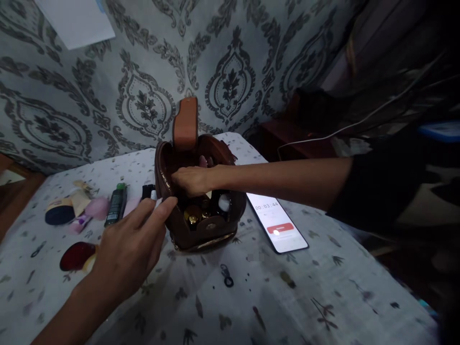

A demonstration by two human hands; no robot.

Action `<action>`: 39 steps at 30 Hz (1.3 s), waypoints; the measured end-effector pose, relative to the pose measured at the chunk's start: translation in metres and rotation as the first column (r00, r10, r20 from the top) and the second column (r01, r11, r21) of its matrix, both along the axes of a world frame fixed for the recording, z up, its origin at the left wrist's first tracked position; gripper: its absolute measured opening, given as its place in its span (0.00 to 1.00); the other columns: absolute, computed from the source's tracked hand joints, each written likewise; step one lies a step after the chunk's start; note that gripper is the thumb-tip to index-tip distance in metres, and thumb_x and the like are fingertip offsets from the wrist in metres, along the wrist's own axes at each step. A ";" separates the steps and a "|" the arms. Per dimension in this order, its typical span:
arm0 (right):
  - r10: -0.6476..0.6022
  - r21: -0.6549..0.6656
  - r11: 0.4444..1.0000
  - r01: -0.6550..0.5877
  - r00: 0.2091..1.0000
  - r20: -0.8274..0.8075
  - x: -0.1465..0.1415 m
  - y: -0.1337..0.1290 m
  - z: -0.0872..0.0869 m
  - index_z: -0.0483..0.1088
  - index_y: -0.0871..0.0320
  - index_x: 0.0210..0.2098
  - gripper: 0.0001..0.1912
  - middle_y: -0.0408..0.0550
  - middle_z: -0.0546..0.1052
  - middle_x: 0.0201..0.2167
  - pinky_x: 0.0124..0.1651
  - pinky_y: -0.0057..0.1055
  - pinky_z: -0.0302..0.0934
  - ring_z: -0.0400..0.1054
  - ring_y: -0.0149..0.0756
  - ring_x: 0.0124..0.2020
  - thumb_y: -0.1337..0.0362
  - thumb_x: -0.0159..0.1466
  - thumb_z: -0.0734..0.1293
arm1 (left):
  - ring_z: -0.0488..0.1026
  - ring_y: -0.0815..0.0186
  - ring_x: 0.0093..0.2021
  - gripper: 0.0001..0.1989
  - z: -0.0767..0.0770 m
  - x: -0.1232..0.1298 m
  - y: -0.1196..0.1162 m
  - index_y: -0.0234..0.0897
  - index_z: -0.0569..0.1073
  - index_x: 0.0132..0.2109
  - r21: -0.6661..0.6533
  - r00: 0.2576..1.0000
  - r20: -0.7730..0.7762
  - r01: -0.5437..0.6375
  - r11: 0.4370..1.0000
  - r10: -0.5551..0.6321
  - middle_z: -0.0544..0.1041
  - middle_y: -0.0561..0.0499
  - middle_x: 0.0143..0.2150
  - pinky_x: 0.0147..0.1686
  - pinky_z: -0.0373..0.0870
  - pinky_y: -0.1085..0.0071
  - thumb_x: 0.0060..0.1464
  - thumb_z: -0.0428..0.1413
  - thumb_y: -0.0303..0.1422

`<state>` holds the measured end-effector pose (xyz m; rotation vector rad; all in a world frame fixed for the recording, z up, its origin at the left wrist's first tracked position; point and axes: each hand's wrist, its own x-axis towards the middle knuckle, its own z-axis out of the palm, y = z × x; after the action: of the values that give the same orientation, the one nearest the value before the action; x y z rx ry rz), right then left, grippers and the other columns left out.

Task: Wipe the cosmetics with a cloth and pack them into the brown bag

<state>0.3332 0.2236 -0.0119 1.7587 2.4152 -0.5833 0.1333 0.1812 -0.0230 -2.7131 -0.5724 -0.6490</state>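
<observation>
A brown bag (204, 235) with gold zips stands unzipped, its tan flap (185, 124) raised at the back. My left hand (132, 239) grips the bag's left side, fingers bent at the rim. Over the bag's mouth, my right hand (196, 180) reaches down inside, its fingertips hidden, so what they hold does not show. Inside the bag lie gold-capped items (193, 218), a round white item (224, 203) and something pinkish at the back.
Left of the bag lie a green-capped bottle (117, 203), a pink sponge (97, 208), a dark round jar (59, 211) and a dark red item (77, 255). At right, a phone (278, 220) shows a running timer. Patterned cloth (230, 306) covers the table; a wall stands behind.
</observation>
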 end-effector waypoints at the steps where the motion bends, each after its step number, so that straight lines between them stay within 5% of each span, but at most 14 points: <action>1: 0.011 0.001 1.000 -0.011 1.000 0.009 0.001 -0.001 0.002 0.75 0.66 0.46 0.17 0.57 0.79 0.41 0.42 0.33 0.66 0.75 0.45 0.42 0.74 0.55 0.69 | 0.67 0.67 0.29 0.17 0.000 -0.001 0.000 0.37 0.64 0.59 -0.007 1.000 -0.004 0.000 1.000 0.000 0.67 0.51 0.33 0.23 0.57 0.73 0.65 0.44 0.26; 7: 0.054 0.199 0.979 -0.050 0.998 -0.011 0.019 0.000 0.030 0.76 0.67 0.45 0.15 0.56 0.79 0.44 0.40 0.26 0.62 0.73 0.38 0.42 0.76 0.60 0.64 | 0.67 0.67 0.28 0.19 0.001 -0.004 -0.002 0.41 0.64 0.60 -0.090 0.999 -0.025 -0.036 0.995 0.034 0.69 0.51 0.34 0.22 0.57 0.74 0.65 0.43 0.27; 11: 0.005 0.279 0.960 0.024 0.995 -0.103 0.031 -0.007 0.047 0.78 0.66 0.43 0.15 0.49 0.80 0.36 0.40 0.24 0.60 0.72 0.32 0.37 0.77 0.61 0.62 | 0.67 0.68 0.28 0.21 -0.001 -0.008 -0.003 0.43 0.62 0.64 -0.151 0.999 -0.027 -0.046 0.987 0.043 0.69 0.51 0.34 0.23 0.59 0.75 0.66 0.43 0.28; 16: -0.028 0.361 0.922 0.143 0.952 -0.305 0.039 -0.034 0.048 0.78 0.66 0.39 0.14 0.45 0.78 0.32 0.40 0.24 0.60 0.71 0.29 0.34 0.76 0.61 0.62 | 0.72 0.67 0.35 0.22 -0.001 -0.019 -0.005 0.42 0.60 0.65 -0.226 0.996 0.075 -0.035 0.973 0.053 0.74 0.48 0.43 0.30 0.65 0.75 0.66 0.44 0.28; 22: -0.050 0.391 0.865 0.315 0.829 -0.557 0.040 -0.085 0.041 0.77 0.65 0.38 0.10 0.44 0.77 0.28 0.37 0.25 0.62 0.71 0.29 0.30 0.71 0.63 0.63 | 0.76 0.62 0.44 0.15 -0.011 -0.055 -0.001 0.37 0.70 0.56 -0.324 0.968 0.145 -0.150 0.934 0.206 0.78 0.45 0.46 0.41 0.70 0.71 0.66 0.46 0.33; 25: -0.005 0.354 0.865 0.356 0.712 -0.702 0.035 -0.117 0.035 0.77 0.63 0.40 0.10 0.45 0.78 0.29 0.35 0.25 0.64 0.73 0.30 0.30 0.68 0.64 0.64 | 0.76 0.61 0.40 0.17 -0.013 -0.084 0.007 0.37 0.73 0.51 -0.429 0.903 0.167 -0.295 0.854 0.395 0.80 0.47 0.47 0.40 0.71 0.68 0.63 0.47 0.40; 28: 0.031 0.336 0.873 0.354 0.647 -0.762 0.024 -0.148 0.025 0.77 0.59 0.41 0.10 0.46 0.79 0.30 0.34 0.25 0.65 0.74 0.32 0.31 0.63 0.65 0.65 | 0.69 0.67 0.26 0.19 -0.006 -0.114 0.018 0.38 0.75 0.48 -0.594 0.729 0.236 -0.415 0.689 0.642 0.80 0.52 0.41 0.27 0.67 0.71 0.60 0.49 0.44; 32: 0.017 0.254 0.921 0.295 0.621 -0.784 -0.001 -0.180 -0.003 0.78 0.56 0.43 0.11 0.48 0.80 0.32 0.29 0.24 0.64 0.75 0.33 0.31 0.60 0.66 0.65 | 0.65 0.72 0.24 0.18 0.002 -0.149 0.032 0.35 0.75 0.46 -0.824 0.502 0.328 -0.262 0.502 0.800 0.79 0.56 0.36 0.21 0.60 0.77 0.57 0.54 0.45; 35: 0.001 0.181 0.960 0.215 0.639 -0.769 -0.025 -0.193 -0.027 0.78 0.57 0.42 0.12 0.48 0.80 0.31 0.28 0.23 0.62 0.73 0.32 0.29 0.61 0.67 0.64 | 0.61 0.75 0.22 0.19 -0.006 -0.166 0.044 0.32 0.74 0.47 -0.849 0.455 0.343 -0.223 0.479 0.821 0.79 0.57 0.33 0.20 0.56 0.77 0.55 0.56 0.43; 39: -0.042 0.045 0.992 0.120 0.635 -0.771 -0.057 -0.194 -0.049 0.78 0.58 0.42 0.13 0.48 0.80 0.30 0.29 0.24 0.60 0.72 0.31 0.28 0.63 0.67 0.62 | 0.67 0.73 0.26 0.21 -0.023 -0.168 0.059 0.31 0.75 0.47 -0.756 0.556 0.302 -0.356 0.550 0.774 0.79 0.55 0.37 0.26 0.60 0.75 0.57 0.49 0.43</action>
<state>0.2760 0.0293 -0.0608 1.9250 2.9000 -1.5468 -0.0348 0.2402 -0.0459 -2.4066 -2.1556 -1.3197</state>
